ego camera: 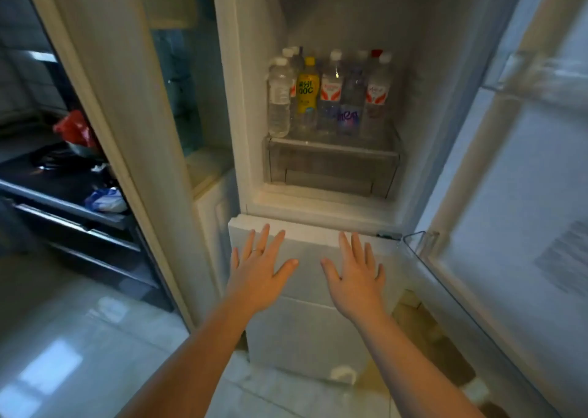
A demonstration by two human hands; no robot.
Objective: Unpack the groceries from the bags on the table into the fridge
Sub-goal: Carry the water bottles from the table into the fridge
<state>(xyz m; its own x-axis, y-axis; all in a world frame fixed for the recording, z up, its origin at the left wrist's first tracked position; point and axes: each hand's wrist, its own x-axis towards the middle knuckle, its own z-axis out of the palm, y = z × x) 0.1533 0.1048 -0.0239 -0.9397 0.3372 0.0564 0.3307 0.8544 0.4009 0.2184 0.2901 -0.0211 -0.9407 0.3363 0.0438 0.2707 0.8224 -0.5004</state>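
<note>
Before the open fridge point(350, 20) we hold both hands out with nothing in them. Our left hand point(259, 274) and right hand point(354, 277) are spread flat, fingers wide, palms toward the white front of the lower compartment point(305, 331); whether they press on it or hover just off it we cannot tell. The groceries we can see are the bottles point(327, 96), standing upright and packed close together on the shelf above the clear drawer point(331, 166), a yellow bottle point(307, 87) among them. The table and its bags are out of view. A red bag point(74, 128) lies on the dark counter point(47, 179) far to our left, but we cannot say it is one of them. We judge the main risk to be the crowded shelf: anything pushed in beside that tight row could tip a front bottle, which would roll out over the drawer's edge onto the floor. The clear door bin point(416, 242) juts out just beside our right hand, so a careless swing of that arm could knock it. If the lower front is not fully shut, a lopsided push might jam it. The upper door point(509, 195) stands wide open, and leaving it so while we go for more would let the cold spill out.
</note>
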